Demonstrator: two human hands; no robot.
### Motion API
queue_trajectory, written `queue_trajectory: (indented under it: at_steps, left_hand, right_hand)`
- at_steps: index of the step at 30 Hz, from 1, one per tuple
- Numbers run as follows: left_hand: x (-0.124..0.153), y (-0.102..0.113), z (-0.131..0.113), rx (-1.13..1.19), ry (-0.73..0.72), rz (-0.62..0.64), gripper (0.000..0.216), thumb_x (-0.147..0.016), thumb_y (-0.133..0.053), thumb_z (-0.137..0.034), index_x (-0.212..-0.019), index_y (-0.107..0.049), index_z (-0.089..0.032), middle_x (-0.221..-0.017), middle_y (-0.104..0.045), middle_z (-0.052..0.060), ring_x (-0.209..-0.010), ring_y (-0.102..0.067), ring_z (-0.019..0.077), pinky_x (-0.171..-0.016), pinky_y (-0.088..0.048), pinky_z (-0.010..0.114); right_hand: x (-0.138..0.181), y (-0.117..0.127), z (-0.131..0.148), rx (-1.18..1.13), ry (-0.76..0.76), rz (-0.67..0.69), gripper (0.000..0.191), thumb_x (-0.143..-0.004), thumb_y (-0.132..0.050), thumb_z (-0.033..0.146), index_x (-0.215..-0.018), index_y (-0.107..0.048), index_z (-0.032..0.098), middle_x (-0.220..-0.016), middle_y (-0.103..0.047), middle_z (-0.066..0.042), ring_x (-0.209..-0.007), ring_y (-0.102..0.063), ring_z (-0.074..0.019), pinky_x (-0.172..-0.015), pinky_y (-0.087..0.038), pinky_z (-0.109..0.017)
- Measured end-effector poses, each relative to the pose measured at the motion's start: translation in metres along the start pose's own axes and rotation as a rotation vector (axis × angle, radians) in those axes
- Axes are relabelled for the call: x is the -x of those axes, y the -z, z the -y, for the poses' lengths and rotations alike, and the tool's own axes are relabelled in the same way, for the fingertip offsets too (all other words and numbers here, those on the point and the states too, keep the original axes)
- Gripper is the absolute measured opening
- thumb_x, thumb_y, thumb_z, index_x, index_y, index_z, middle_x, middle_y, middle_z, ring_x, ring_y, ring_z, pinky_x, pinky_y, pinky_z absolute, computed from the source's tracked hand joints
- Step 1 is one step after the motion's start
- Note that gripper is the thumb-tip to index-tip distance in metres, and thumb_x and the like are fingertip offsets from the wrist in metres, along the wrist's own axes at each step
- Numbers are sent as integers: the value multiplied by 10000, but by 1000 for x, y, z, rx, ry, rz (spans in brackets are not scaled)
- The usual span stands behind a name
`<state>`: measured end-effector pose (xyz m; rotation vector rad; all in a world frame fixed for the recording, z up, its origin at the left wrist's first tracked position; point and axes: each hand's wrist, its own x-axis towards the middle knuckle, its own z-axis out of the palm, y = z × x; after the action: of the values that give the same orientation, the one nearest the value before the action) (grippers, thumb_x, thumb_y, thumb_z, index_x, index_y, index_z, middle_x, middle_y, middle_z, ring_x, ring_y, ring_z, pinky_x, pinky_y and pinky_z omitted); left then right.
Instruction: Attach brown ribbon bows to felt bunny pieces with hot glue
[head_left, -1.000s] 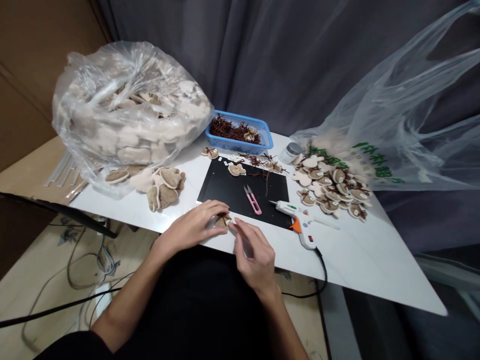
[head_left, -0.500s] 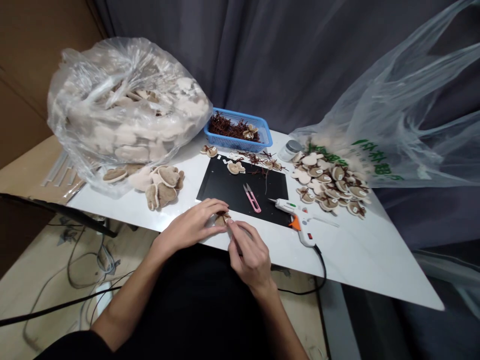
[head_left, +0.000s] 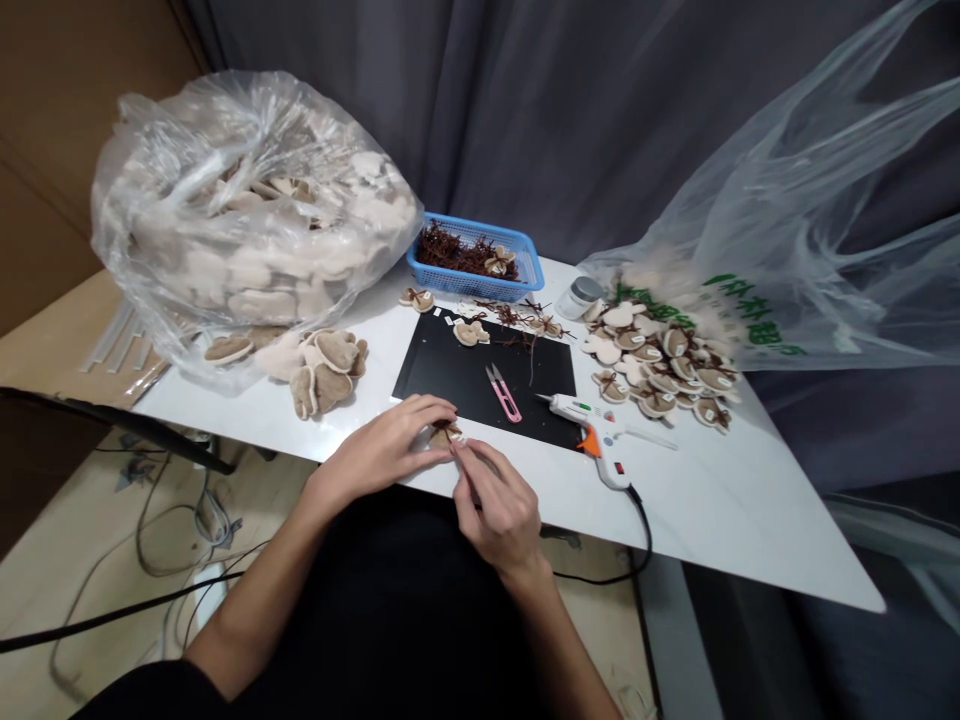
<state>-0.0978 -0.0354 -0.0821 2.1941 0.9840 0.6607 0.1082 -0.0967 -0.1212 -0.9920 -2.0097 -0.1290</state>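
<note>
A: What have you got in your grip?

B: A small plush piece [head_left: 445,433] with a bit of brown on it. My left hand [head_left: 382,455] pins it down, fingers closed over its far side. My right hand [head_left: 499,510] keeps a narrow grip, thumb and forefinger pinched on the piece's near right edge.

A: Where does it sit?

B: On the white worktop [head_left: 712,510], close to the near edge, touching the near left corner of the black mat [head_left: 450,370].

A: Anything crowding you?

B: Nothing lies between my hands and the piece. The pink snips [head_left: 504,392] lie on the mat just beyond my fingers. Right of them is the glue gun [head_left: 600,435], nozzle pointing left over the mat. Its black cord [head_left: 641,535] drops over the near edge, to the right of my right wrist.

A: And further out?

B: Far left there's a big clear bag [head_left: 247,220] stuffed with pale pieces, with a few loose pieces [head_left: 326,365] spilled in front of it. Along the far side stands a blue basket [head_left: 534,268] of brown ties, with a small jar [head_left: 581,297] to its right. Beyond that is a heap of tied pieces [head_left: 664,365] — it lies at the mouth of an open plastic bag [head_left: 787,250] with green print.
</note>
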Motion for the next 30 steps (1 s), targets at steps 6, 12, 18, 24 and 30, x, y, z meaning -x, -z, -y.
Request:
queue_trajectory:
  at_steps: [6, 12, 18, 24, 30]
  left_hand:
    - [-1, 1, 2, -39, 15, -20, 363, -1020, -709, -399, -1339, -651, -236, -1405, -682, 107, -1302, -666, 269, -1118, -529, 434]
    - [-1, 2, 3, -63, 23, -24, 402, -1002, -734, -413, -1355, -650, -240, -1413, -688, 99, -1302, -669, 278, -1121, -533, 451]
    - [-1, 3, -1, -99, -5, -13, 395, -1003, -734, -386, -1351, -652, -218, -1396, -694, 119, -1295, -676, 288, -1092, -556, 447]
    - [2, -2, 5, -92, -40, -35, 406, -1019, -710, -406, -1375, -651, -220, -1397, -719, 125, -1305, -683, 289, -1112, -548, 450]
    - [5, -2, 6, -71, -22, -23, 421, -1015, -716, -383, -1405, -657, -234, -1445, -709, 120, -1371, -654, 305, -1159, -521, 479]
  right_hand:
    - [-10, 2, 3, -120, -104, -42, 540, -958, -584, -13, -1450, -654, 197, -1093, -824, -108, -1017, -783, -274, -851, -689, -398]
    - [-21, 14, 1, -360, -467, -106, 262, -990, -674, 130, -1211, -749, 248, -1065, -813, -66, -961, -794, -216, -889, -666, -365]
    - [-29, 0, 0, -423, -682, -65, 329, -926, -759, 244, -1253, -727, 225, -1017, -824, -57, -928, -808, -225, -919, -661, -378]
    - [-33, -10, 3, -351, -683, -62, 287, -934, -703, 215, -1219, -736, 228, -944, -815, -41, -874, -798, -221, -896, -644, -377]
    - [-35, -9, 4, -301, -622, -51, 368, -914, -654, 175, -1272, -721, 229, -939, -823, -28, -849, -799, -211, -888, -649, -364]
